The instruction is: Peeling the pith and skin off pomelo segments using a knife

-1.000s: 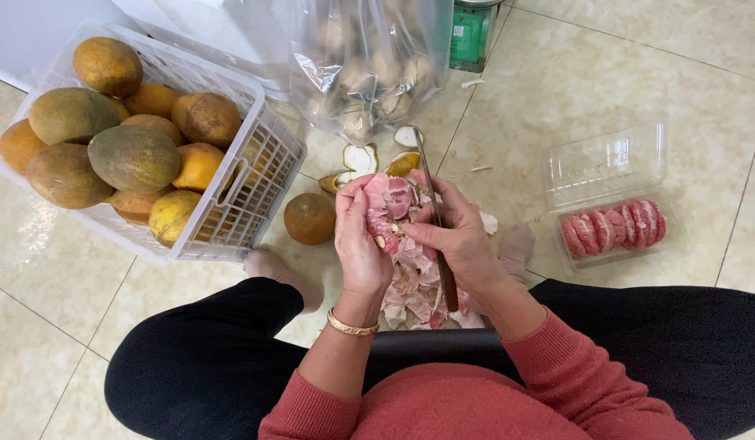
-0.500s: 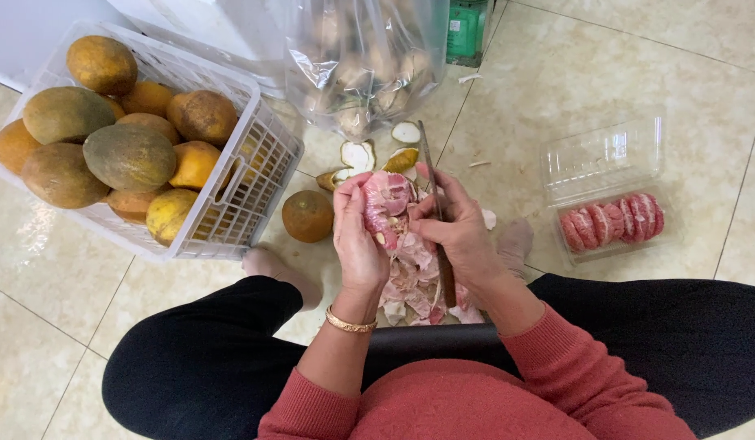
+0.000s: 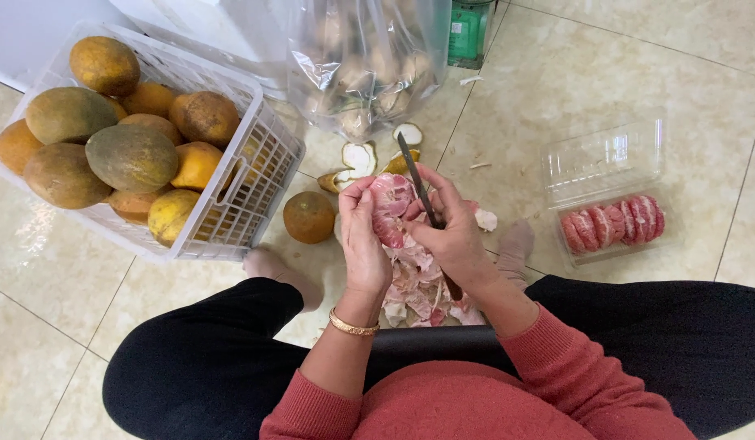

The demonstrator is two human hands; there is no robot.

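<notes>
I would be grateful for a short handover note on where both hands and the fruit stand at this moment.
Left hand: holds a peeled pink pomelo piece.
Right hand: grips a knife, blade up beside the fruit.
Done: a row of peeled segments lies in the clear clamshell box; pith scraps are piled under the hands.
Left: the white basket holds whole fruit; one more whole fruit lies on the floor.

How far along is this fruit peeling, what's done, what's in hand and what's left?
Done: peeled pink segments fill the clear clamshell box, and peel scraps lie piled on the floor. In hand: the left hand holds a pink fruit piece while the right hand works a knife. Left: a white basket full of whole fruit, plus one on the floor.
</notes>
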